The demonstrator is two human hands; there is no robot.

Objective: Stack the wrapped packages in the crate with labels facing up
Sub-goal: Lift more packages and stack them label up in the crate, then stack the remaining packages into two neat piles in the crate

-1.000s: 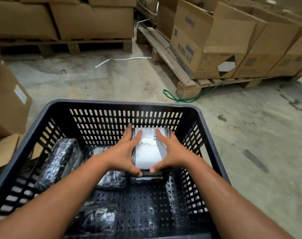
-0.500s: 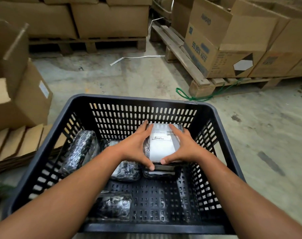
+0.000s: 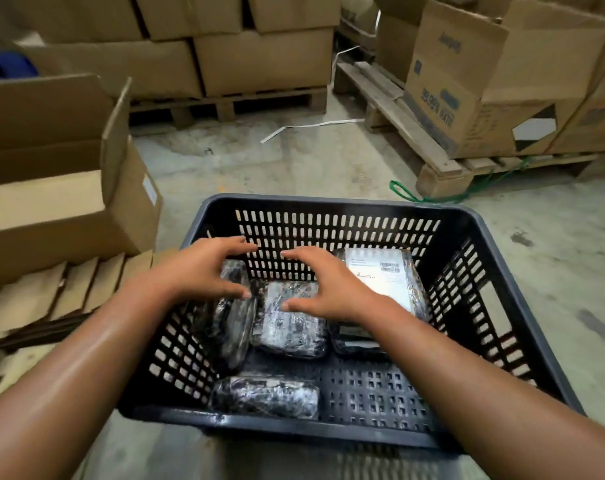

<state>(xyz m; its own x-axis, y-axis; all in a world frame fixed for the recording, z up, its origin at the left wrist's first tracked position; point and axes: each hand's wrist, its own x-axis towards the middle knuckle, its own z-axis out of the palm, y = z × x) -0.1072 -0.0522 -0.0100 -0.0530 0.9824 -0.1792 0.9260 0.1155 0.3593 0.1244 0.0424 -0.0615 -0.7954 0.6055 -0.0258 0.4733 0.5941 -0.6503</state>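
A black slotted crate (image 3: 332, 206) stands on the floor in front of me. At its back right a wrapped package (image 3: 386, 280) lies label up on top of another package (image 3: 354, 341). A wrapped package (image 3: 290, 323) lies flat in the middle with no label showing. Another (image 3: 230, 327) leans on edge against the left wall, and a fourth (image 3: 264, 396) lies at the front. My left hand (image 3: 204, 271) and right hand (image 3: 323, 284) hover open above the middle and left packages, holding nothing.
An open cardboard box (image 3: 62, 188) sits left of the crate beside flattened cardboard (image 3: 58, 296). Pallets (image 3: 415, 133) loaded with cartons (image 3: 484, 77) stand behind and to the right. A green cord (image 3: 408, 194) and a white strap (image 3: 308, 128) lie on the concrete floor.
Both hands let go of the labelled package, which now rests at the back right, and moved left over the middle and left packages. The view shifted left.
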